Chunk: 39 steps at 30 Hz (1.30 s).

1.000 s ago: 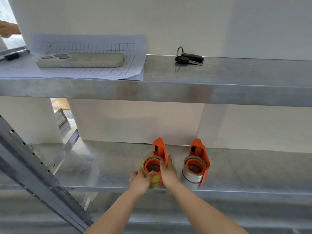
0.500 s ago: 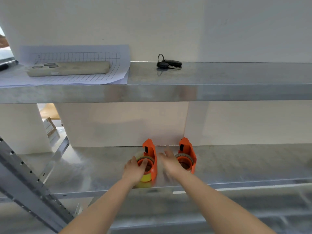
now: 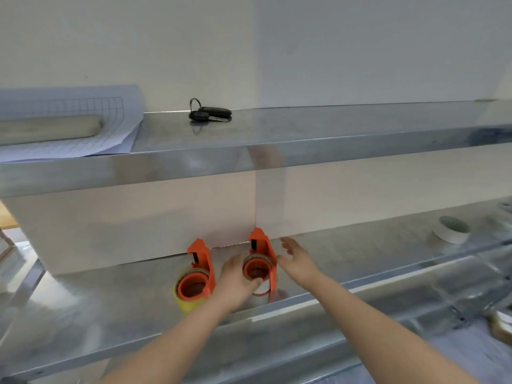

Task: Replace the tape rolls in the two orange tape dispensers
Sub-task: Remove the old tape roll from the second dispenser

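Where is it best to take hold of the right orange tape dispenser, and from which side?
Probably by its flat orange side plate, from the right, where the right hand is open beside it. The left hand already covers the roll's open face, so that side is taken.

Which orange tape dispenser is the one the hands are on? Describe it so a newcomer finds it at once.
Start at the lower metal shelf, near its back wall. Two orange plastic tape dispensers stand there side by side; take the right-hand orange dispenser. It holds a whitish roll and sits between the left hand and right hand, while its neighbour, the left-hand orange dispenser, carries a yellow roll.
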Tool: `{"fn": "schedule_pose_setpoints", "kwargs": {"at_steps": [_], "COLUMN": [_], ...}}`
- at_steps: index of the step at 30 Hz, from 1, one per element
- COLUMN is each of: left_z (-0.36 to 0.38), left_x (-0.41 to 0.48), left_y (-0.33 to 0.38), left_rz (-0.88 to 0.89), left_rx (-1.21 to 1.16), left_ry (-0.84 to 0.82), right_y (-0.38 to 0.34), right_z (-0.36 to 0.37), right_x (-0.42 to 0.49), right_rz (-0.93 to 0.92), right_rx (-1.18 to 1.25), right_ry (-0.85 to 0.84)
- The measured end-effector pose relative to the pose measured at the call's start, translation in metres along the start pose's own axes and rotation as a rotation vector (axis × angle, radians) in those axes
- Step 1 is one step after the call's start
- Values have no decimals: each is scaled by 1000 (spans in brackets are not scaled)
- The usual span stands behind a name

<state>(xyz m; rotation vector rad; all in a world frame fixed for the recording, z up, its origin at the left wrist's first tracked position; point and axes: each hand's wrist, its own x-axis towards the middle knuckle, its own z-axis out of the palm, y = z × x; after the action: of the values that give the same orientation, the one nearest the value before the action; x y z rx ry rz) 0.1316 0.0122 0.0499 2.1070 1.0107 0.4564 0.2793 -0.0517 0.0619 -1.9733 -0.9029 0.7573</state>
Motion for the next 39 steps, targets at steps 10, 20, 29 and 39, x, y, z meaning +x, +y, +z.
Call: {"fn": "schedule_pose_setpoints", "kwargs": {"at_steps": [10, 20, 29, 39], "left_z": [43, 52, 41, 47], "left_x": [21, 32, 23, 16], "left_y": [-23, -25, -34, -28], "left_rz": [-430, -299, -304, -161], "left_rx": [-188, -360, -355, -331], "left_ry": [0, 115, 118, 109], "right_y": [21, 38, 58, 46], "right_z": [35, 35, -10, -7], "right_x": [10, 22, 35, 26], "right_rz": [156, 10, -52, -603], "right_rx": [32, -37, -126, -568], "right_ry": [-148, -87, -131, -92]}}
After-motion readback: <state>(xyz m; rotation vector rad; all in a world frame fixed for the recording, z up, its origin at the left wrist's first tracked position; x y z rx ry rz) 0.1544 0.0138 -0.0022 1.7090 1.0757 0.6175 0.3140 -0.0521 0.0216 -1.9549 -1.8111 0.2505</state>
